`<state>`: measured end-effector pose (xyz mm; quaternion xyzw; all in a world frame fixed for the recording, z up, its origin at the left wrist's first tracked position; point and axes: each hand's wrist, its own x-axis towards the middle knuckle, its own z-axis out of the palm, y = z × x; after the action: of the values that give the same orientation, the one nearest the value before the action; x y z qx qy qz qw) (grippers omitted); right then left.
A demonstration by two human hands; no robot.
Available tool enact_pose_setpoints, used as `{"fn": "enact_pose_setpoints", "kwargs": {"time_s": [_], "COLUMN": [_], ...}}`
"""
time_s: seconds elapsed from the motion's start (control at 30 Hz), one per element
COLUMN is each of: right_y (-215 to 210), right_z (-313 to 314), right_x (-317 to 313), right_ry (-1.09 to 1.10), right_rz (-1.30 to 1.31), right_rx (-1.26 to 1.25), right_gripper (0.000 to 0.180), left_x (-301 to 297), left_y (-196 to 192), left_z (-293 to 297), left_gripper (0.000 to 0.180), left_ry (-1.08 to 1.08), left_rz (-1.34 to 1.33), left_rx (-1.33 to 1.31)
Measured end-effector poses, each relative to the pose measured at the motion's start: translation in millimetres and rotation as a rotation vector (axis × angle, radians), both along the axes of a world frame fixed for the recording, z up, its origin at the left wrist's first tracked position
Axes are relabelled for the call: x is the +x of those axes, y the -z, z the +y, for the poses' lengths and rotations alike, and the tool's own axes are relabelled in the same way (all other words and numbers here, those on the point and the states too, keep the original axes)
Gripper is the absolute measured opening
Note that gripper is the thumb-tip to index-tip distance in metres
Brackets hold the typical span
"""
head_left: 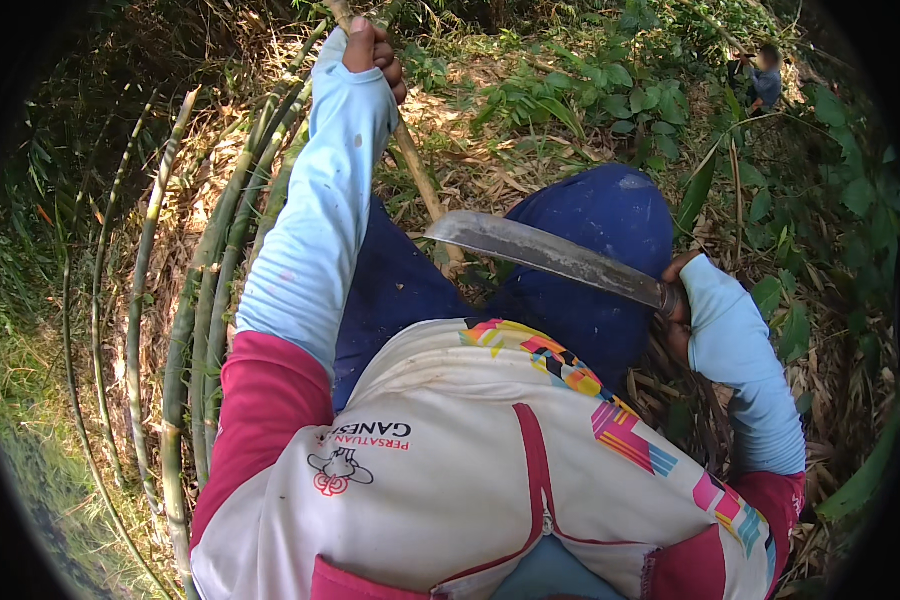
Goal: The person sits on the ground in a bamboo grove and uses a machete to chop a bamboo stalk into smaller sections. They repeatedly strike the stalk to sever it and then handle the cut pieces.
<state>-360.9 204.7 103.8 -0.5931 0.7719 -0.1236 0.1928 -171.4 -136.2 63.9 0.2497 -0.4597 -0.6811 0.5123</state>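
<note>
My left hand (372, 58) is raised at the upper left, its fingers wrapped round a thin brown stick (417, 168). The stick slants down from that fist to the ground between my knees, and its top runs out of the picture. At my right side, my right hand (677, 325) grips the handle of a machete (560, 258). Its broad, dark, worn blade points left across my blue trouser leg (600, 215), the tip close to the stick's lower part. Whether blade and stick touch, I cannot tell. Most of the machete handle is hidden by my fingers.
Several green bamboo stems (206, 290) curve upward along my left. Dry leaves (470, 95) cover the ground ahead, with leafy green plants (610, 90) growing in front and to the right. Another person (765, 78) is farther off at the upper right.
</note>
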Motion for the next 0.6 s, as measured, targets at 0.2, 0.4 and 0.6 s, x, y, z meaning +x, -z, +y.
{"fn": "enact_pose_setpoints", "kwargs": {"time_s": [0.2, 0.4, 0.6], "right_y": [46, 22, -57], "right_z": [32, 28, -10], "right_x": [39, 53, 54], "right_ry": [-0.02, -0.14, -0.331], "right_rz": [-0.034, -0.058, -0.134], "right_rx": [0.007, 0.126, 0.572], "right_gripper": [0.039, 0.039, 0.038], "left_x": [-4, 9, 18], "left_y": [-3, -15, 4], "left_z": [-34, -17, 21], "left_gripper": [0.025, 0.024, 0.025], "left_ry": [-0.017, -0.066, -0.174], "left_rz": [-0.041, -0.191, -0.477], "left_rx": [-0.081, -0.153, -0.347]}}
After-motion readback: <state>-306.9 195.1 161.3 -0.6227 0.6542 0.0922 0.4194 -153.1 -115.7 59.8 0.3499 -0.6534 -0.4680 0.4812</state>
